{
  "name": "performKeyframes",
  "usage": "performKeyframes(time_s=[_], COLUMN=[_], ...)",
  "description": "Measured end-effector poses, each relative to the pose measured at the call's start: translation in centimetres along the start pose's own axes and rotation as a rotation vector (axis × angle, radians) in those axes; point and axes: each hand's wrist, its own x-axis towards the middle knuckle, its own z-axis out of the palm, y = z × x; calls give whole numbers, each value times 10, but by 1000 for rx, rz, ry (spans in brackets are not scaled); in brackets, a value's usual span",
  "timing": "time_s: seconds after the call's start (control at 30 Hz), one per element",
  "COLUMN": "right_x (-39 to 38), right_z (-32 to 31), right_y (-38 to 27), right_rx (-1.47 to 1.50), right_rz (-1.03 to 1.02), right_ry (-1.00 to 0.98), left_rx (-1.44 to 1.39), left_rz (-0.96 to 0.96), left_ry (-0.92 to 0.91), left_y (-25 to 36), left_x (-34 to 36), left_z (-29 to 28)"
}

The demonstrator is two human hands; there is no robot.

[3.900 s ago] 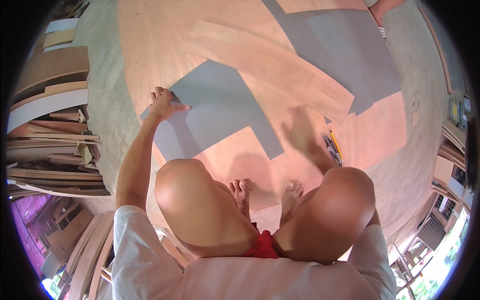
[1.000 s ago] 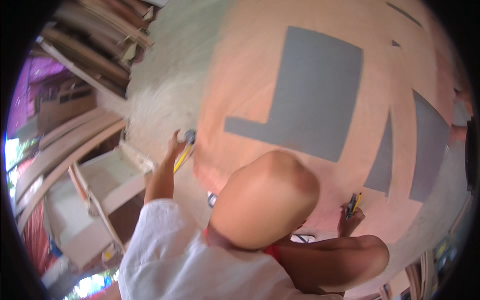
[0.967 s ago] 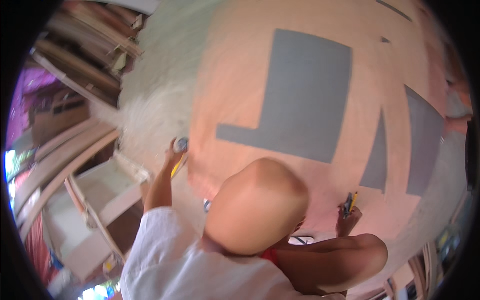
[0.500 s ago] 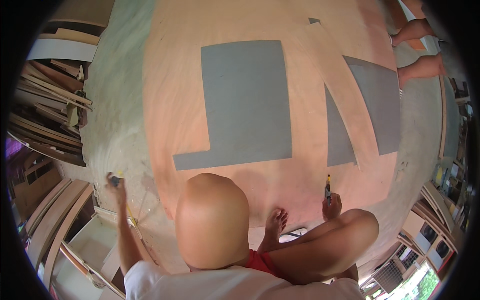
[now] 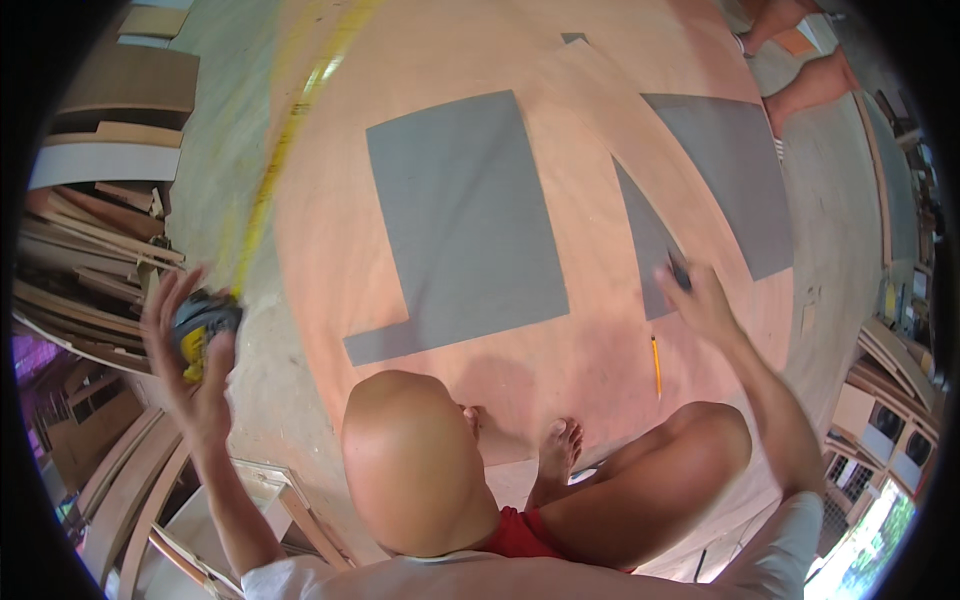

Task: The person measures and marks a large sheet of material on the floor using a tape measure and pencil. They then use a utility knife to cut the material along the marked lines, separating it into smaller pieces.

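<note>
In the head view, my left hand (image 5: 192, 375) is raised at the left, fingers wrapped about a black and yellow tape measure (image 5: 192, 345). Its yellow blade (image 5: 283, 140), blurred, runs up and away toward the far edge. My right hand (image 5: 708, 305) is over the right part of a large plywood sheet (image 5: 600, 370), closed on a small dark tool (image 5: 680, 272) whose kind I cannot make out. Just below that hand, a yellow pencil (image 5: 656, 367) lies on the plywood. A grey L-shaped sheet (image 5: 470, 220) lies flat in the middle.
A long plywood strip (image 5: 665, 165) lies across another grey sheet (image 5: 730, 180) on the right. Another person's legs (image 5: 810, 90) are at the far right. Stacked boards (image 5: 95, 230) line the left side. My bent knees (image 5: 410, 460) are at the near edge.
My left hand has risen with the tape measure, and its blade now extends far out. My right hand has moved up and forward; the pencil now lies on the plywood.
</note>
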Motion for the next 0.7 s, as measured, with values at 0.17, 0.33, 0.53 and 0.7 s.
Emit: performKeyframes(time_s=[0.17,0.33,0.53,0.7], right_x=[101,107,80,62], right_z=[49,171,207,207], right_y=[-88,-90,-95,-81], right_rx=[102,-359,-231,-186], right_rz=[-124,164,289,339], right_ry=[-43,-10,35,12], left_rx=[20,102,-9,5], left_rz=[6,-47,-144,-127], left_ry=[-270,-418,-458,-491], left_y=[-85,-146,-179,-211], left_x=[5,7,12,32], left_z=[65,78,36,26])
